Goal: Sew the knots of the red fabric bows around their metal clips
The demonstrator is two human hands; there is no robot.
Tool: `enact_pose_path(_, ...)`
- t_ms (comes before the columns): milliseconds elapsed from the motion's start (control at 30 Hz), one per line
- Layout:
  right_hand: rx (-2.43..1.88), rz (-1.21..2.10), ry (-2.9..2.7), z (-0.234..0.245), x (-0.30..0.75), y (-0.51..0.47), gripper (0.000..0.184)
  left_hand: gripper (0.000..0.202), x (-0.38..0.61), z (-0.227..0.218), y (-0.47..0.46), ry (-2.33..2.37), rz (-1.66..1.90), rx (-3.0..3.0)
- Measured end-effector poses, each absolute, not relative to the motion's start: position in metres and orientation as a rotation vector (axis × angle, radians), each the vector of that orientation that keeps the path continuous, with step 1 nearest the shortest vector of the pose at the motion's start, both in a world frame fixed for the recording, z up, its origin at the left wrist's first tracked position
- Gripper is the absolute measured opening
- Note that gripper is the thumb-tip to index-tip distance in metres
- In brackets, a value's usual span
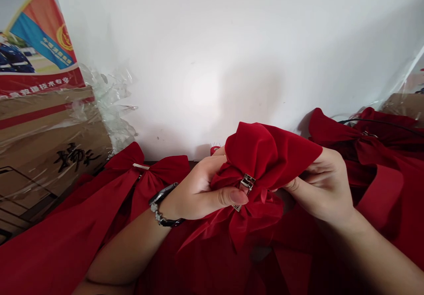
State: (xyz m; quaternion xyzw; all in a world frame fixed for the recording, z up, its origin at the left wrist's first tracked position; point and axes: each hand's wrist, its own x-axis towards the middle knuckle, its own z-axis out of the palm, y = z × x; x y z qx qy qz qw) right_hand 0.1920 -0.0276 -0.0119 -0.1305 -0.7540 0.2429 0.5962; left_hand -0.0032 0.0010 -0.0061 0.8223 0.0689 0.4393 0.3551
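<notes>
A red fabric bow (265,153) with a small silver buckle (247,183) at its knot is held up between both hands, just in front of a white wall. My left hand (202,189) is closed around the gathered middle, thumb pressed beside the buckle; a black and silver bracelet (160,204) sits on that wrist. My right hand (323,184) pinches the bow's right loop from the side, fingers curled in. The bow's tails hang down over more red fabric below.
Another finished red bow (145,171) lies at the left and a further one (367,138) at the right, over a spread of red fabric. A cardboard box (43,140) wrapped in clear plastic, with a printed poster (33,39) above it, stands at the left.
</notes>
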Motion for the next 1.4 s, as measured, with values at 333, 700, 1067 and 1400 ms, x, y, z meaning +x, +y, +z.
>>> enact_pose_path(333,-0.265,0.603,-1.743,-0.012,0.190,-0.024,0.015,0.028,-0.004,-0.007,0.002,0.145,1.094,2.119)
enact_pose_path(700,-0.269,0.439,-1.768,-0.014,0.187,-0.029,0.019,0.027,-0.002,-0.008,0.002,0.044,1.063,2.072)
enact_pose_path(1067,-0.317,0.107,-1.829,-0.015,0.189,-0.032,0.020,0.028,0.001,-0.013,0.000,0.012,1.115,2.002)
enact_pose_path(1400,-0.246,0.344,-1.825,-0.014,0.192,-0.024,0.022,0.023,-0.001,-0.015,0.001,0.014,1.070,2.011)
